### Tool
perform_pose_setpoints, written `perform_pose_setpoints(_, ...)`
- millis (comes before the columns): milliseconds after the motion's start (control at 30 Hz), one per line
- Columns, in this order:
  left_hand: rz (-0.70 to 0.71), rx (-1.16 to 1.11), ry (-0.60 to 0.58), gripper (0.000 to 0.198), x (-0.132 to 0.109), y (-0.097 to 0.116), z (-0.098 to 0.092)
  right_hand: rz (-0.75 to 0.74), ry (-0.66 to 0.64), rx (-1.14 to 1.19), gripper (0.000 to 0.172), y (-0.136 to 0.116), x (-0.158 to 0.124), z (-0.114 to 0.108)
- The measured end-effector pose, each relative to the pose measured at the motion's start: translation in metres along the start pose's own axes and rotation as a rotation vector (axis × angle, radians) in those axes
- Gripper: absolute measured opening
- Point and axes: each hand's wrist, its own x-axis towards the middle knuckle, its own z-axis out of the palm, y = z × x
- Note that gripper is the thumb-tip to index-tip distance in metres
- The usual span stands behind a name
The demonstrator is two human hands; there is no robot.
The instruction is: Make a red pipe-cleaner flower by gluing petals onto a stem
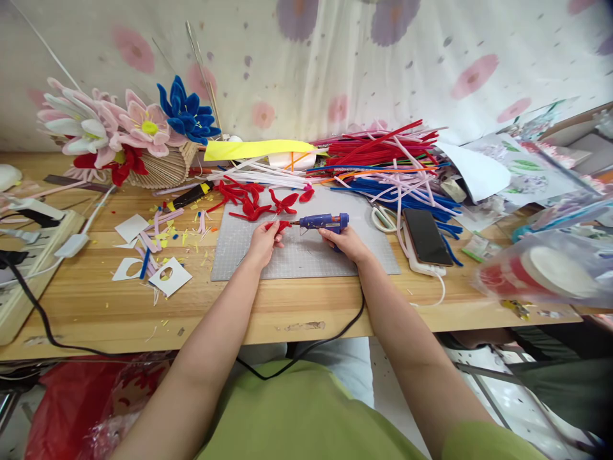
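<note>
My right hand is closed around the handle of a blue hot glue gun, whose nozzle points left. The nozzle tip is at a small red fuzzy petal piece. My left hand pinches that piece between thumb and fingers, which partly hide it. Both hands are above a grey cutting mat. Several red pipe-cleaner flowers lie on the mat's far left part, with a separate red petal to their right.
Bundles of red pipe cleaners and blue ones lie at the back. White-handled scissors and a phone are on the right. Paper scraps lie left. The black cord hangs over the table's front edge. A bagged cup stands far right.
</note>
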Motion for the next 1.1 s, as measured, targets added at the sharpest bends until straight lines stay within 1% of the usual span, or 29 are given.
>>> perform_pose_setpoints(300, 0.01, 0.003, -0.015, 0.017, 0.0014, -0.0023, -0.0004, 0.023, 0.006, 0.037, 0.057, -0.0033, -0.0005, 0.0018)
perform_pose_setpoints(567, 0.005, 0.019, -0.035, 0.015, 0.0001, -0.0019, -0.0004, 0.022, 0.014, 0.034, 0.056, -0.0044, -0.0001, 0.0004)
perform_pose_setpoints(800, 0.007, 0.01, -0.011, 0.017, -0.0004, -0.0012, 0.0002, 0.014, -0.018, 0.026, 0.057, -0.0027, -0.0004, 0.0001)
perform_pose_setpoints(967, 0.004, 0.02, -0.012, 0.016, -0.0012, -0.0006, 0.0007, 0.018, 0.003, 0.027, 0.054, -0.0007, -0.0002, -0.0006)
perform_pose_setpoints(1100, 0.011, 0.009, -0.007, 0.016, -0.0014, -0.0006, 0.0005, 0.021, -0.025, 0.02, 0.053, -0.0019, -0.0013, -0.0007)
